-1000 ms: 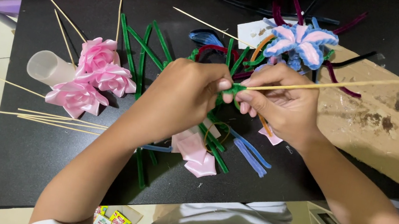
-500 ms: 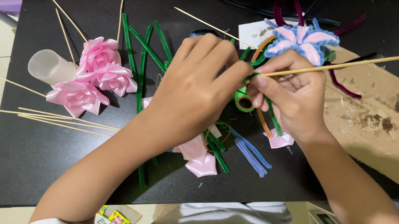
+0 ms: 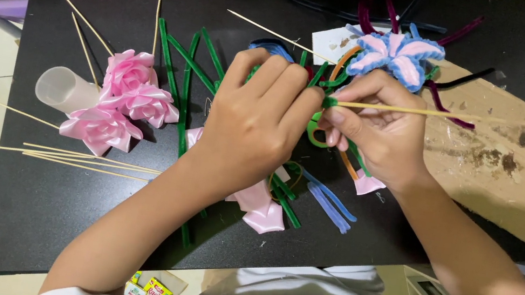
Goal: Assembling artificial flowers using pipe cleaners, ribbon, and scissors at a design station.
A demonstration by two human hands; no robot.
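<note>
The right hand (image 3: 379, 128) pinches a thin wooden stick (image 3: 417, 112) between thumb and fingertips at its left end, where green wire (image 3: 331, 101) is wrapped around it. The left hand (image 3: 256, 121) closes its grip on that same green end, fingertips pressed against the right hand's. The stick lies nearly level above the desk (image 3: 51, 219), its long axis running left to right, free end pointing right and slightly up, over a piece of brown cardboard (image 3: 494, 165). A green loop (image 3: 313, 131) hangs just below the fingers. Behind the hands lies a blue and pink wire flower (image 3: 399, 55). Green stems (image 3: 176, 65) lie under and left of the left hand. Farther left, a translucent cup (image 3: 62, 89) lies on its side, its inside not clearly visible, touching three pink ribbon roses (image 3: 127, 103). Loose sticks (image 3: 83, 159) lie near the desk's left edge.
</note>
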